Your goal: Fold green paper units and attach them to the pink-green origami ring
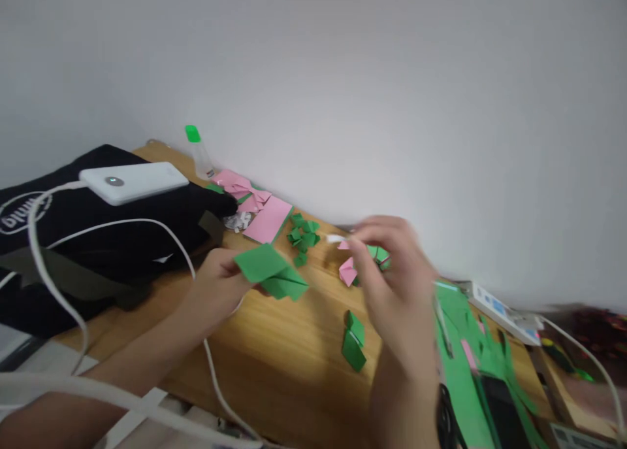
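My left hand (218, 285) is closed on a folded piece of green paper (272, 272), pinching its left corner above the table. Raised to the right of it, my right hand (392, 266) pinches a small white strip (336, 238) between thumb and fingers; it is blurred, so its material is unclear. Below and between the hands, another folded green paper piece (353, 341) lies on the wood. Small green folded pieces (302, 233) are clustered farther back. A pink folded piece (347, 272) and some green paper are partly hidden behind my right hand.
Pink paper (268, 219) and a green-capped bottle (200, 151) stand by the wall. A white power bank (134, 181) rests on a black bag (122, 233) at left, its white cable crossing my left arm. Green sheets (455, 331), a phone (502, 410) and a power strip (504, 312) are at right.
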A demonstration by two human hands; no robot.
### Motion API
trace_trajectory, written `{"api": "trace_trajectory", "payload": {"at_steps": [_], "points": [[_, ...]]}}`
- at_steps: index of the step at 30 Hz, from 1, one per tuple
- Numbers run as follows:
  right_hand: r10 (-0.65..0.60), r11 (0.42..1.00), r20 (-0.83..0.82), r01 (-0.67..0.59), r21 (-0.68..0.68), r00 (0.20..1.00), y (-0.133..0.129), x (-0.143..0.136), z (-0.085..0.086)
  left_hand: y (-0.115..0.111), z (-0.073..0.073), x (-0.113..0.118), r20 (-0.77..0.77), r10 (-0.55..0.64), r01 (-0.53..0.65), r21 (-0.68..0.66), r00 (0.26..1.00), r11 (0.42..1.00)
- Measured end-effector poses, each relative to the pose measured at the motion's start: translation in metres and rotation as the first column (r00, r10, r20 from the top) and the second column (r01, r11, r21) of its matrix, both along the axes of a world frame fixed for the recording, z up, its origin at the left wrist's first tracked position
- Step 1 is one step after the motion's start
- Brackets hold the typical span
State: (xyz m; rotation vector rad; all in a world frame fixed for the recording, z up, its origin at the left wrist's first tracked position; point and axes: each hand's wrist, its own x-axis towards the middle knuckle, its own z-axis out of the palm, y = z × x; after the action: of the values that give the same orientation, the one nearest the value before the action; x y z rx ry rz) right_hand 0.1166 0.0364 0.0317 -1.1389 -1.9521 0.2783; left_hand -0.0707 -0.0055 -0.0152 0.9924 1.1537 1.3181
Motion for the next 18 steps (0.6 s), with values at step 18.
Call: {"api": "trace_trajectory", "payload": {"at_steps": [18], "points": [[0.342, 0.854, 0.523, -0.025, -0.520, 0.781, 0.121, -0.171, -0.102, -0.062, -0.046, -0.070, 0.006, 0.294, -0.279, -0.294, 0.956, 0.914]]}}
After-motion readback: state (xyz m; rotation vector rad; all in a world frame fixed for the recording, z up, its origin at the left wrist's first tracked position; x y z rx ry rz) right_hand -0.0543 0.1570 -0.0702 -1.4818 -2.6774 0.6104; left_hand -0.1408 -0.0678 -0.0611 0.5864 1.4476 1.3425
